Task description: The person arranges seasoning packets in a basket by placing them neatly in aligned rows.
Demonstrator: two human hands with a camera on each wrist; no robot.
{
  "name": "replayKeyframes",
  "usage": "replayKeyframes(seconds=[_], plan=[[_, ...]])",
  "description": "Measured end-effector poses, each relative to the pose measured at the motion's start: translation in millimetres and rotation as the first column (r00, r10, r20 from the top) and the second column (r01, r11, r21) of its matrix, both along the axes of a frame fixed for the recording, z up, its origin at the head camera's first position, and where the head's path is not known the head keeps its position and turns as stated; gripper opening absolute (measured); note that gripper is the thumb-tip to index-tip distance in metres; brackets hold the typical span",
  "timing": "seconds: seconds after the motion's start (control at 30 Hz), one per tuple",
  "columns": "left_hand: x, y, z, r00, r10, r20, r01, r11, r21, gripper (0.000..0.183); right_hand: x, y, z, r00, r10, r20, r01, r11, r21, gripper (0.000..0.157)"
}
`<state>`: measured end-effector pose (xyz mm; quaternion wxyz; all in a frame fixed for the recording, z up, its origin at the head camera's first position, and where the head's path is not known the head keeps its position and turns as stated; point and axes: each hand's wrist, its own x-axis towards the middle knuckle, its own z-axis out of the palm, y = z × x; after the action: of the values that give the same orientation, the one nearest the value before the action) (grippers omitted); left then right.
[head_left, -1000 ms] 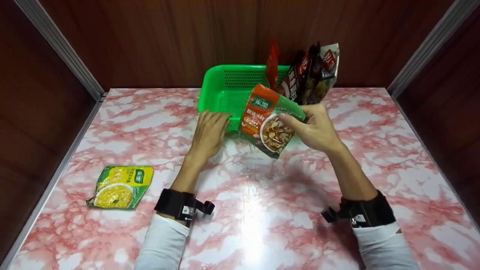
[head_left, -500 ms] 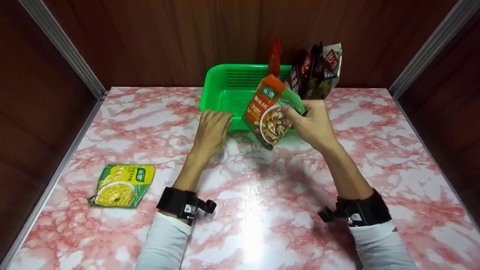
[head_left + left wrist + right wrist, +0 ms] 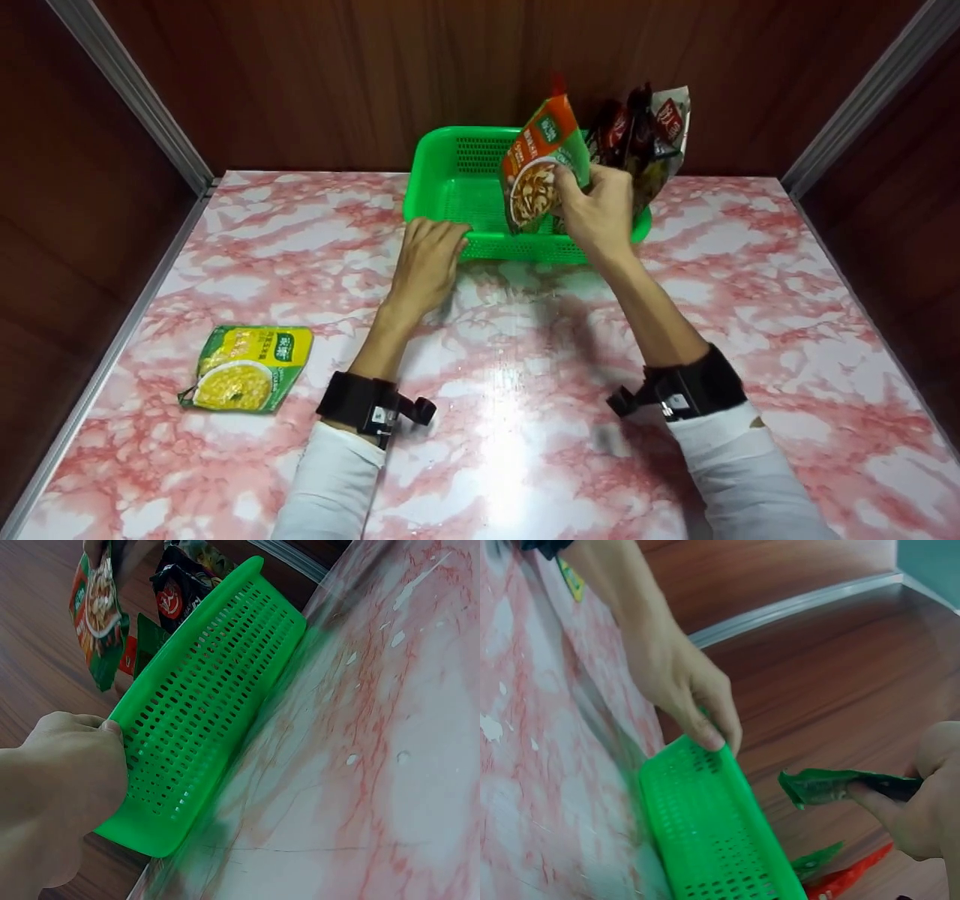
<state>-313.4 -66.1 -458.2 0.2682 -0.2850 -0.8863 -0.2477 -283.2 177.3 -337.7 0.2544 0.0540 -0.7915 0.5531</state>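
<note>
My right hand (image 3: 600, 214) pinches an orange and green soup packet (image 3: 541, 161) by its edge, thumb on the front, and holds it over the green plastic basket (image 3: 517, 247). In the right wrist view the packet (image 3: 847, 786) appears nearly edge-on above the basket rim. My left hand (image 3: 429, 262) grips the basket's near rim at its left; the left wrist view shows the thumb (image 3: 111, 727) on the outer side of the rim. Dark packets (image 3: 637, 142) stand upright in the right part of the basket. Behind the held packet, a red packet (image 3: 559, 84) is mostly hidden.
A yellow and green corn soup packet (image 3: 241, 369) lies flat on the pink marbled table (image 3: 480, 450), left of my left arm. Behind the basket rises a brown wood-grain wall (image 3: 337, 82), with side walls at left and right.
My right hand has moved forward and a little left, carrying the soup packet from in front of the basket to above its inside. The left hand stays on the rim.
</note>
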Motion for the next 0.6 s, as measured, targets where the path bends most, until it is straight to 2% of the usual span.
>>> replayKeyframes(seconds=[0.17, 0.37, 0.5, 0.6], plan=[[-0.5, 0.3, -0.3, 1.0, 0.005, -0.004, -0.005, 1.0, -0.004, 0.028, -14.8, -14.4, -6.8, 0.996, -0.088, -0.004, 0.088, 0.989, 0.12, 0.04], [-1.5, 0.7, 0.0, 1.0, 0.01, -0.014, -0.01, 1.0, -0.004, 0.026, -24.3, -34.8, -14.0, 0.989, -0.147, -0.03, 0.149, 0.958, 0.243, 0.039], [-0.5, 0.5, 0.9, 1.0, 0.007, 0.006, -0.007, 1.0, 0.003, 0.026, -30.2, -46.0, -21.3, 0.987, -0.157, -0.027, 0.158, 0.941, 0.298, 0.041], [-0.5, 0.4, 0.4, 1.0, 0.005, 0.006, -0.005, 1.0, 0.006, 0.027, -34.7, -50.7, -29.2, 0.987, -0.157, 0.013, 0.144, 0.932, 0.333, 0.041]])
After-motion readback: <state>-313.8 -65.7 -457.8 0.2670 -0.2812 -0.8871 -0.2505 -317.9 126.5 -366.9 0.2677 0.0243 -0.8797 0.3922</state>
